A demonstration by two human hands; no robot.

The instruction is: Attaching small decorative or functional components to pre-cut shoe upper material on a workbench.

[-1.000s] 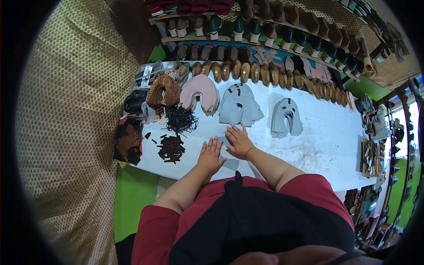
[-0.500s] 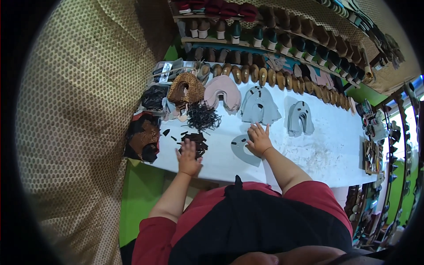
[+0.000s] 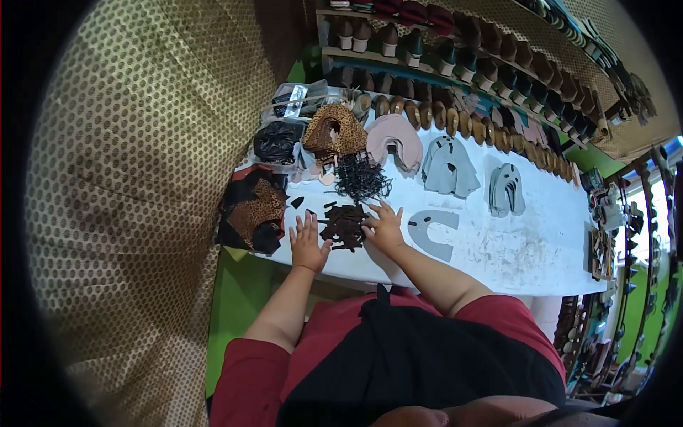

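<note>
My left hand (image 3: 308, 245) lies palm down, fingers spread, on the white table just left of a pile of small dark brown strips (image 3: 344, 228). At the right edge of that pile is my right hand (image 3: 385, 229), its fingers apart and the tips at the strips; nothing shows in its grasp. Right of this hand a grey U-shaped shoe-upper piece (image 3: 445, 249) rests flat, with small black patches on its left arm. A tangle of thin black strips (image 3: 361, 178) sits behind the brown pile.
Behind are stacks of leopard-print pieces (image 3: 327, 139), pink pieces (image 3: 395, 135) and grey pieces (image 3: 448, 174), with more grey ones (image 3: 506, 191) farther right. Dark and leopard scraps (image 3: 257, 210) cover the left corner. Brown shoe lasts (image 3: 466, 124) line the back edge below shoe shelves.
My right hand has moved left from the grey U-shaped piece to the brown strips. My left hand now rests left of the pile. The view has shifted, moving the table contents rightward.
</note>
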